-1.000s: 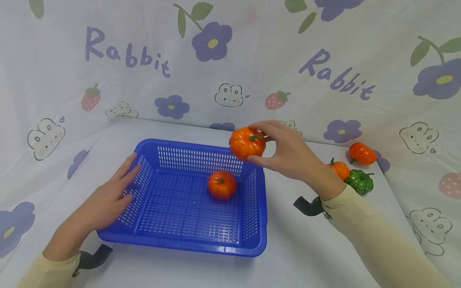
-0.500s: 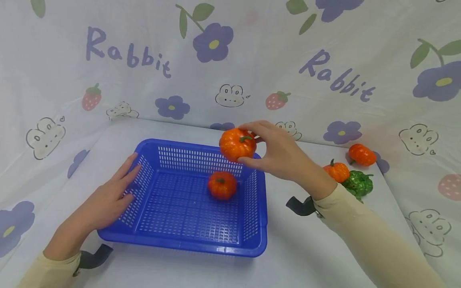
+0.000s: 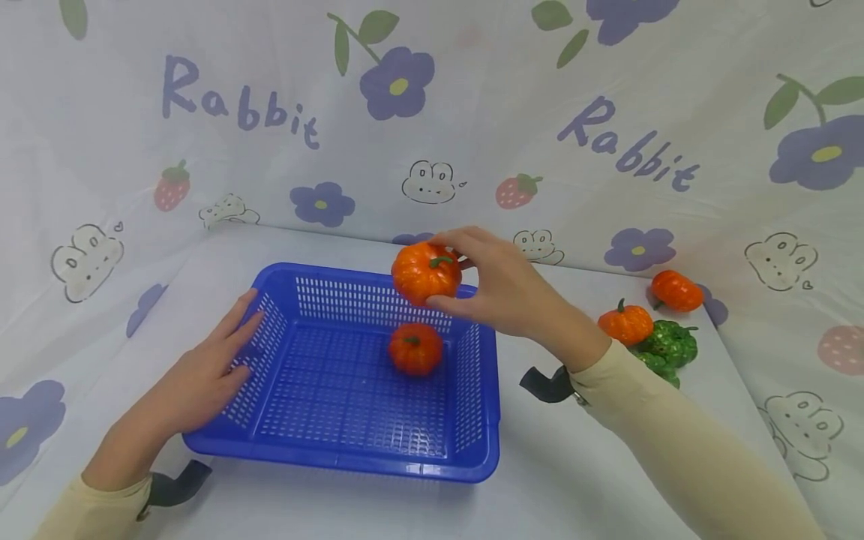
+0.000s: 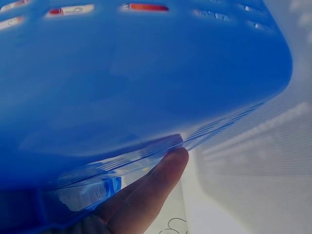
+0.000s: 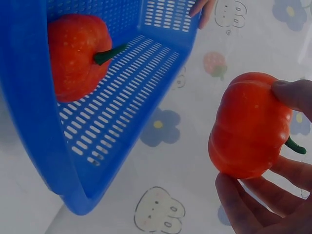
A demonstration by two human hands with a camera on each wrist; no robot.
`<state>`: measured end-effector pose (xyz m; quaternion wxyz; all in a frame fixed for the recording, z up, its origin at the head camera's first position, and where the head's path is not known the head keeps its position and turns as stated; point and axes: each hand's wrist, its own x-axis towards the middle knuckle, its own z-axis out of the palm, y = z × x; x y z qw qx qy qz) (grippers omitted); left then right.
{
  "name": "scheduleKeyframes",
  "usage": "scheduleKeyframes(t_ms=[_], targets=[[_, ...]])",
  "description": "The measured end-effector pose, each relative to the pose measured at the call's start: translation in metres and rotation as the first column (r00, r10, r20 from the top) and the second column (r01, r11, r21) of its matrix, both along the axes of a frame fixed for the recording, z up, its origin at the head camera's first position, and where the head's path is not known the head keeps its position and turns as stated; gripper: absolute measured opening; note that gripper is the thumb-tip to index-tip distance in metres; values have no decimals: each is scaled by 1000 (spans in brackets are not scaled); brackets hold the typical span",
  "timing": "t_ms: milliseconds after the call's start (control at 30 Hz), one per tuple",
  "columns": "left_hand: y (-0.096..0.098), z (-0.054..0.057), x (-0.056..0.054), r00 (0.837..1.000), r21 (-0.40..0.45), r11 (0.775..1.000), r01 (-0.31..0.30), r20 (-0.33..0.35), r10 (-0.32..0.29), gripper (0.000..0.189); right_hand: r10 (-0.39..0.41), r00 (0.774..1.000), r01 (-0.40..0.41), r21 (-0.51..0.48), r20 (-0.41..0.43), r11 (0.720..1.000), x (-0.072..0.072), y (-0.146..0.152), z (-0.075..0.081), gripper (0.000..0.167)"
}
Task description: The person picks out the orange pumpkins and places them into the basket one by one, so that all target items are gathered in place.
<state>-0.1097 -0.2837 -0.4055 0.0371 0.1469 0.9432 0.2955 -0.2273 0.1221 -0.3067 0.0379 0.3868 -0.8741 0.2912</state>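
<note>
My right hand (image 3: 496, 281) pinches an orange toy pumpkin (image 3: 421, 274) with a green stem between thumb and fingers, over the back right rim of a blue plastic basket (image 3: 337, 460). In the right wrist view that held pumpkin (image 5: 251, 126) appears beside the basket's wall. Another orange-red pumpkin (image 3: 415, 349) sits on the basket floor toward the right. My left hand (image 3: 196, 379) rests on the basket's left rim with fingers straight. The left wrist view has a left finger (image 4: 163, 183) touching the edge of the basket (image 4: 146, 87).
Right of the basket lie two orange pumpkins, one nearer (image 3: 626, 325) and one farther back (image 3: 677, 291), beside green bumpy gourds (image 3: 670, 343). They stand on a white-covered table (image 3: 574, 442). A printed curtain (image 3: 472, 90) hangs behind.
My right hand has carried the pumpkin leftward, from beyond the basket's back right corner to over its back rim. The left hand and basket have stayed put.
</note>
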Motion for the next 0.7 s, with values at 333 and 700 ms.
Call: scheduleKeyframes(t_ms=[333, 700], targets=[[0, 2, 1, 1000, -10, 1000, -3, -2, 3, 73, 23, 999, -24, 5, 30, 1000, 0, -12, -2, 68], [1, 1, 1, 1000, -8, 1000, -4, -17, 4, 72, 51, 998, -52, 9, 35, 999, -2, -27, -4, 69]])
